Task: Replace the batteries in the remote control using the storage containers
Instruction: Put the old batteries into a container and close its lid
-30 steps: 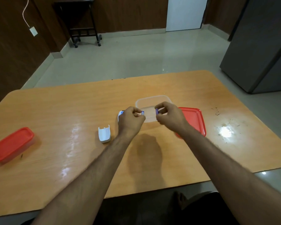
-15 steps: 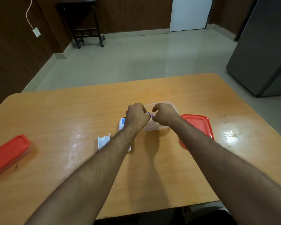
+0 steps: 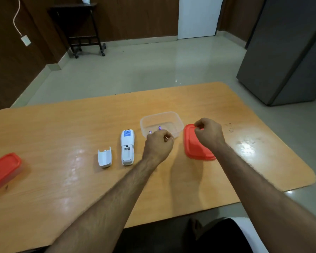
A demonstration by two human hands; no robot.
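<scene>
A white remote point(image 3: 127, 147) lies face down on the wooden table point(image 3: 62, 179), its battery bay uncovered. The loose battery cover point(image 3: 104, 157) rests just left of it. To the remote's right stands a clear lidless container point(image 3: 175, 121) with two purple-tipped batteries point(image 3: 159, 128) lying inside. My left hand point(image 3: 159, 145) hovers at the container's near edge with curled fingers and nothing visible in them. A red lid point(image 3: 192, 148) lies right of the container. My right hand point(image 3: 209, 133) is on the lid's far edge, fingers pinched on it.
A closed container with a red lid point(image 3: 2, 168) sits at the table's far left edge. Crumbs and a glare spot point(image 3: 244, 147) mark the table's right side. A grey cabinet point(image 3: 288, 52) stands on the floor at right, a dark stand point(image 3: 80, 28) at the back.
Both hands held a battery over the clear container; the batteries now lie inside it. My left hand has drawn back to the near rim and my right hand has moved right onto the red lid.
</scene>
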